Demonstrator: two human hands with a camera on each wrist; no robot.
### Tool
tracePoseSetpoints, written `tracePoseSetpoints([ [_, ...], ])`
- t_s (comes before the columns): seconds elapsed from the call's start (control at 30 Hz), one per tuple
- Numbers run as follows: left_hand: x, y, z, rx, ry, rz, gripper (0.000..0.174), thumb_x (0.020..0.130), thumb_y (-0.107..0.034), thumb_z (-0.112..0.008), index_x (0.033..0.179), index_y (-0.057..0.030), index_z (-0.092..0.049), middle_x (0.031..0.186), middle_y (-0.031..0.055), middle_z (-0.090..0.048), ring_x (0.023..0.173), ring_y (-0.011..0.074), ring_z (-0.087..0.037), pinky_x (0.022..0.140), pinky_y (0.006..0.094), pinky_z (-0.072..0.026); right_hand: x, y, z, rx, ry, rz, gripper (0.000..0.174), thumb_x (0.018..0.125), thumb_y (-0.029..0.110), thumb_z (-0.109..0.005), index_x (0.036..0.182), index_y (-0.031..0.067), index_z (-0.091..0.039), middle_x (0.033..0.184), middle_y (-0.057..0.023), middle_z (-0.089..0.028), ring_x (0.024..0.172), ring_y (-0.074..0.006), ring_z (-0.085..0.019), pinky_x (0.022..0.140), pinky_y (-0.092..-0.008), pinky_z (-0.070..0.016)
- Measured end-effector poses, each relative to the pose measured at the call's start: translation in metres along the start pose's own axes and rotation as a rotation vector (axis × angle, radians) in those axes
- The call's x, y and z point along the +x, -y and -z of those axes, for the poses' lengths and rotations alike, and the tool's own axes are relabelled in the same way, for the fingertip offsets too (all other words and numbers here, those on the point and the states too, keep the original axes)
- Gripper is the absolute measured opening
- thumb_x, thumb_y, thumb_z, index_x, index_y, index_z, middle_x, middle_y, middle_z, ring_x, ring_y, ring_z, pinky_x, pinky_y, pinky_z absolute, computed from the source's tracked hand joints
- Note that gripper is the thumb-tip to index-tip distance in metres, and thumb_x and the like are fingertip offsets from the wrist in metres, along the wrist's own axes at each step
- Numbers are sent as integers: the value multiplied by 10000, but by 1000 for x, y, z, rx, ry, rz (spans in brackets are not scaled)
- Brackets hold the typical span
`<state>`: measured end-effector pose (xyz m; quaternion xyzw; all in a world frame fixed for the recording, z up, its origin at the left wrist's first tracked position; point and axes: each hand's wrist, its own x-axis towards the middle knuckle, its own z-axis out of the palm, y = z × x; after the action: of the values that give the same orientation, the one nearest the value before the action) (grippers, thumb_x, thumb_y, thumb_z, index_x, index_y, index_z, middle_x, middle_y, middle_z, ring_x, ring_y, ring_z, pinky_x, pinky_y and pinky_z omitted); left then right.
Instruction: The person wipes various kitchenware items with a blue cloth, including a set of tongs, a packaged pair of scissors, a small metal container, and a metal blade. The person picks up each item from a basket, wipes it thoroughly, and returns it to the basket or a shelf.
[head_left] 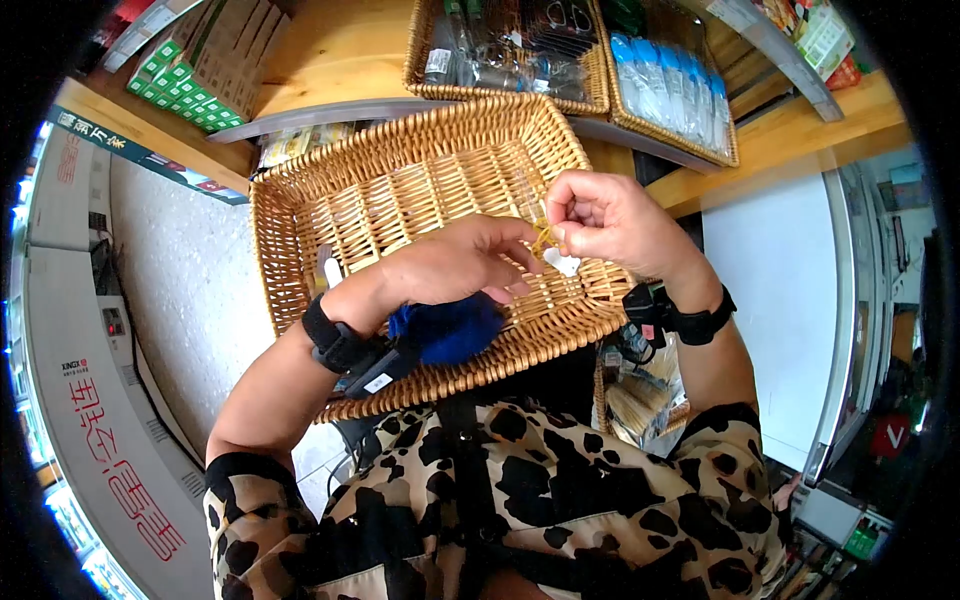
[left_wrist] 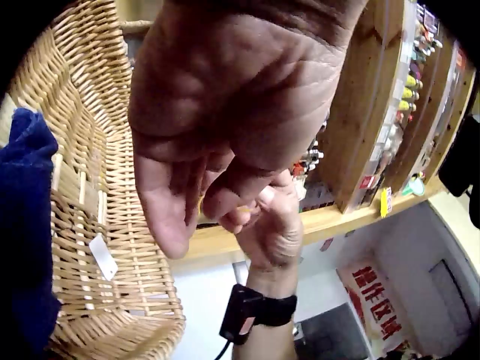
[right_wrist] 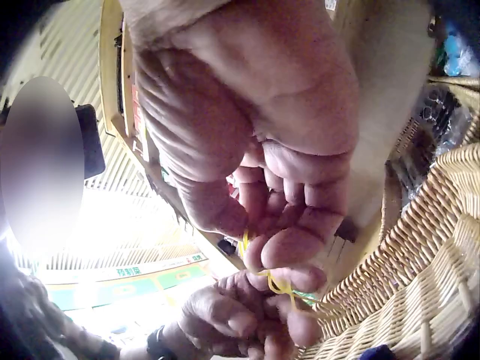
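Above a wicker basket [head_left: 300,205], the right hand [head_left: 620,225] pinches a thin yellow string [head_left: 545,238] between thumb and curled index finger. A small white tag [head_left: 562,262] hangs by the string. The left hand [head_left: 465,262] reaches in from the other side, its fingers bent at the string; in the right wrist view yellow loops [right_wrist: 279,283] lie against the fingertips of the left hand [right_wrist: 240,315]. Dark blue cloth [head_left: 455,330] lies in the basket below the left wrist. The white tag [left_wrist: 103,257] also shows in the left wrist view.
Behind the basket, a wooden shelf [head_left: 340,60] holds green-and-white boxes [head_left: 200,75] and smaller baskets of packaged items [head_left: 670,90]. A white freezer [head_left: 80,360] stands at the left. Packaged brushes [head_left: 640,400] sit in a basket below the right wrist.
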<state>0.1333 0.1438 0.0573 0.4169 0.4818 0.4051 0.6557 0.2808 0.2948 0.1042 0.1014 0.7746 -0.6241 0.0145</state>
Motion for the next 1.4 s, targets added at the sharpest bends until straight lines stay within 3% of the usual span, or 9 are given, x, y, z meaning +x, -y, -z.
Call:
tracePoseSetpoints([
  [0.07, -5, -3, 2, -167, -9, -20, 328, 881, 33, -513, 1206, -4, -497, 1108, 112, -608, 976, 200, -625, 829, 289, -533, 2, -6, 0, 57, 21, -2, 70, 798, -33, -563, 816, 15, -515, 757, 29, -510, 694, -35, -498, 601, -202, -441],
  [0.23, -11, -4, 6, -407, -168, -60, 228, 933, -81, -520, 1142, 10, -519, 1012, 147, -635, 925, 224, -653, 817, 298, -545, 5, 2, -10, 168, -2, -59, 92, 829, -38, -550, 865, 28, -497, 809, 10, -513, 722, -57, -549, 654, -207, -488],
  [0.37, -17, -9, 7, -369, -220, -75, 149, 933, -114, -531, 1032, -5, -555, 963, 139, -648, 889, 209, -659, 792, 292, -549, 10, -1, -12, 219, -24, -70, 107, 842, -31, -574, 914, 18, -511, 828, -11, -545, 717, -68, -559, 650, -206, -494],
  [0.63, -22, -13, 7, -376, -284, -103, 123, 923, -74, -538, 1008, 10, -566, 922, 127, -657, 826, 195, -664, 752, 282, -559, 15, -5, -15, 349, 4, -78, 189, 874, 38, -600, 1048, -3, -538, 864, -56, -594, 732, -102, -595, 647, -219, -515],
  [0.7, -20, -12, 4, -191, -324, -118, 97, 908, -70, -567, 956, 13, -579, 881, 103, -657, 790, 157, -652, 721, 266, -550, 16, -7, -14, 385, 17, -47, 214, 880, 56, -601, 1078, -7, -547, 875, -67, -607, 723, -111, -601, 641, -222, -520],
  [0.9, -17, -12, -3, -130, -354, -155, 97, 894, -74, -596, 935, 13, -587, 859, 75, -652, 766, 116, -628, 696, 239, -530, 25, -17, -15, 370, -24, -24, 80, 881, 50, -599, 925, -11, -571, 814, -41, -594, 693, -95, -584, 602, -224, -517],
  [1.07, -18, -19, -2, -312, -359, -139, 132, 926, -102, -553, 973, 19, -578, 915, 92, -643, 820, 150, -640, 731, 255, -538, 26, -14, -13, 382, -64, -23, 64, 873, 22, -596, 922, -10, -569, 796, -33, -584, 675, -91, -568, 612, -226, -509],
  [1.33, -10, -7, 6, -330, -413, -229, 68, 929, -34, -516, 995, -22, -505, 880, 83, -619, 814, 174, -650, 715, 280, -553, 26, -11, -17, 232, -120, 32, 120, 878, 9, -583, 997, -2, -584, 851, -31, -616, 764, -76, -591, 657, -214, -501],
  [1.4, -11, -10, 6, -304, -398, -222, 123, 923, -9, -512, 1031, -42, -464, 880, 84, -614, 820, 170, -647, 712, 276, -551, 28, -14, -13, 269, -57, 32, 139, 873, 11, -590, 1010, -9, -583, 853, -34, -611, 747, -76, -588, 646, -213, -500],
])
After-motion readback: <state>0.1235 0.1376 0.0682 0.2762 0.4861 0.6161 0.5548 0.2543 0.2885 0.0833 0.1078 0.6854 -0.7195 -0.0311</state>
